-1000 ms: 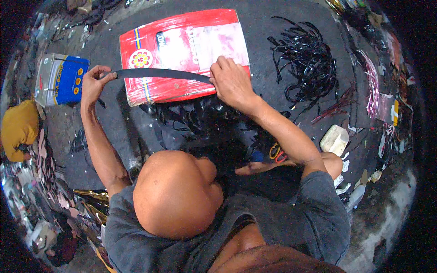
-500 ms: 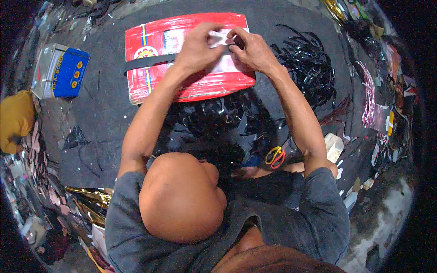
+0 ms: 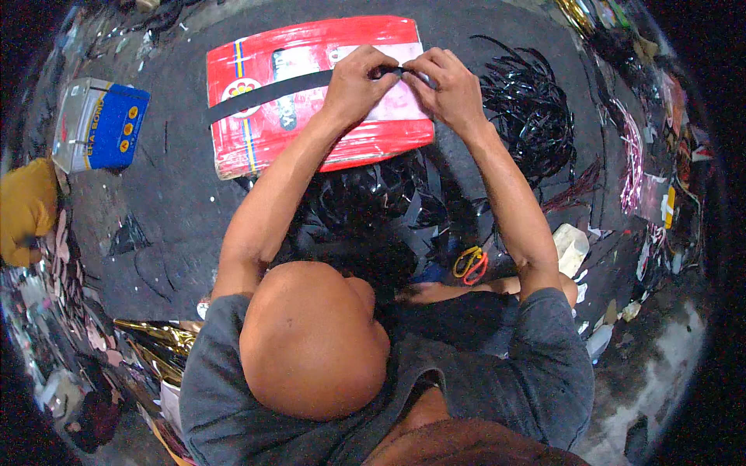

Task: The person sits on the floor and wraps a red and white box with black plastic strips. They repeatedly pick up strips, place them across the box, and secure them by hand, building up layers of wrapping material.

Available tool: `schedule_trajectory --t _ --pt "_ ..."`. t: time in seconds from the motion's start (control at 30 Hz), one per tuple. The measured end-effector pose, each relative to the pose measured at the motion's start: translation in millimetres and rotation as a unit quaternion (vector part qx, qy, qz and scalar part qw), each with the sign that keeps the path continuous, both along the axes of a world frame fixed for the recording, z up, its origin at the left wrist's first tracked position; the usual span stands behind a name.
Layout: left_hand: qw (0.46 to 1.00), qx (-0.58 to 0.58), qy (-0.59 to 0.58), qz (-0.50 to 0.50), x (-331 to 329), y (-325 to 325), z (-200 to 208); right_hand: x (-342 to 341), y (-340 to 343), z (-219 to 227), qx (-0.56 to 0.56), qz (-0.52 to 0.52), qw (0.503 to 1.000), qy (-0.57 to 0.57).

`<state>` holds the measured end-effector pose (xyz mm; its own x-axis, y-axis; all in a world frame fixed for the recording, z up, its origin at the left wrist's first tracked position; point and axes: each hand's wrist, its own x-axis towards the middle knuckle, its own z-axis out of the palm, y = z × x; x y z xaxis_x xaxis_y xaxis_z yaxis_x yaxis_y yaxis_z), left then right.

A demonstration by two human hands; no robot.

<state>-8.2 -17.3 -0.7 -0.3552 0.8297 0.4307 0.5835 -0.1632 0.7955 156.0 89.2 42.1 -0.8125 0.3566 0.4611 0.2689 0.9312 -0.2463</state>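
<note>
A flat black strip (image 3: pixel 273 92) runs across a red plastic-wrapped pack (image 3: pixel 318 151), which has a flower mark and yellow-and-blue lines. Over the pack's right half, my left hand (image 3: pixel 357 87) pinches the strip between thumb and fingers. My right hand (image 3: pixel 451 87) grips the strip's end close beside it, near the pack's right edge. A short dark piece of strip shows between the two hands. The fingertips partly hide how the strip is held there. A pale label (image 3: pixel 381 109) shows on the pack below my hands.
Black strips lie heaped (image 3: pixel 528 116) to the right, with more black pieces (image 3: pixel 365 194) in front of the pack. Yellow and red loops (image 3: pixel 470 266) lie near my leg. A blue-and-grey tin (image 3: pixel 116 128) stands left, near another person's mustard-coloured clothing (image 3: pixel 29 206). Pink strands (image 3: pixel 629 163) lie far right.
My right hand has shifted right and my left hand slightly right along the pack. More of the black strip now shows, lying straight across the pack. The pack has moved slightly left.
</note>
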Motion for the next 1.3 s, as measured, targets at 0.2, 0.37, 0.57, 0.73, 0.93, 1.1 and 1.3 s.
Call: schedule_trajectory --t 0.2,0.37,0.57,0.73,0.93,1.1,1.3 --pt "0.998 0.01 0.056 0.013 4 -1 -2 7 5 4 0.084 0.026 0.995 -0.048" --pt "0.998 0.004 0.06 0.017 4 -1 -2 12 22 7 0.061 0.081 0.994 -0.046" --pt "0.998 0.0 0.049 0.027 5 1 -2 12 13 -6 -0.061 0.039 0.997 0.033" --pt "0.999 -0.006 0.036 0.04 6 3 4 9 11 -11 -0.119 0.012 0.991 0.068" --pt "0.999 -0.021 0.012 0.044 10 3 9 0 15 -30 -0.21 -0.064 0.968 0.121" --pt "0.996 -0.066 0.05 0.041 2 7 13 -13 20 -44 -0.45 -0.098 0.879 0.122" --pt "0.993 -0.072 0.095 -0.025 -6 12 16 -6 16 -49 -0.427 -0.081 0.886 0.162"
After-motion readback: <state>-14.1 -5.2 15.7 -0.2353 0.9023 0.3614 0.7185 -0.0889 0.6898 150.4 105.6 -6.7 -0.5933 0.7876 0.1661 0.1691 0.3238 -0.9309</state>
